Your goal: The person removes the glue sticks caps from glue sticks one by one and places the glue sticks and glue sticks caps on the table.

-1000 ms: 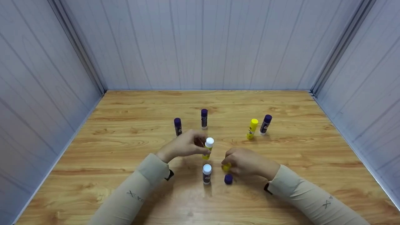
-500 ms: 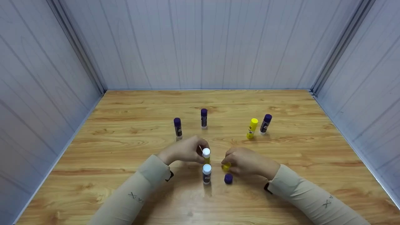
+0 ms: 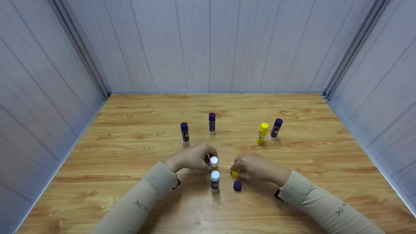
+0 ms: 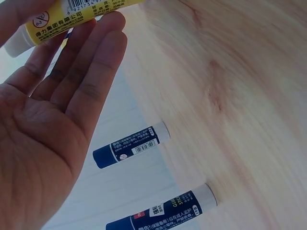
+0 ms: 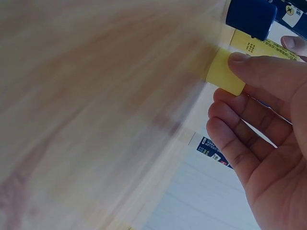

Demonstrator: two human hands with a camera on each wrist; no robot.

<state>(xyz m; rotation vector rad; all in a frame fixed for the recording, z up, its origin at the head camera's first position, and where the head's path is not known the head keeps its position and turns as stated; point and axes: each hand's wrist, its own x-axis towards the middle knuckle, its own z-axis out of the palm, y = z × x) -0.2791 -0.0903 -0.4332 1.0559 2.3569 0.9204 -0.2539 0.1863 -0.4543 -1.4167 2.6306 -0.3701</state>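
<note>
My left hand (image 3: 193, 158) pinches an upright yellow glue stick (image 4: 79, 18) with a white end on top. In the right wrist view its lower end appears at or near the tabletop. My right hand (image 3: 258, 167) holds a small yellow cap (image 5: 225, 72) between thumb and fingers, low at the table. Just in front of the yellow stick stands a navy glue stick (image 3: 215, 182), white end up. A loose navy cap (image 3: 237, 186) sits on the wood nearer me, right of that stick and close to the right hand.
Farther back stand two navy-capped glue sticks, one at left (image 3: 185, 132) and one near the middle (image 3: 212, 123). To the right, a yellow glue stick (image 3: 262, 133) stands beside another navy one (image 3: 276, 129). Pale panels (image 3: 208, 45) wall the wooden table (image 3: 130, 130) on three sides.
My left hand has brought the yellow glue stick down and slightly toward me, behind the navy one with the white end. My right hand with the yellow cap has stayed put.
</note>
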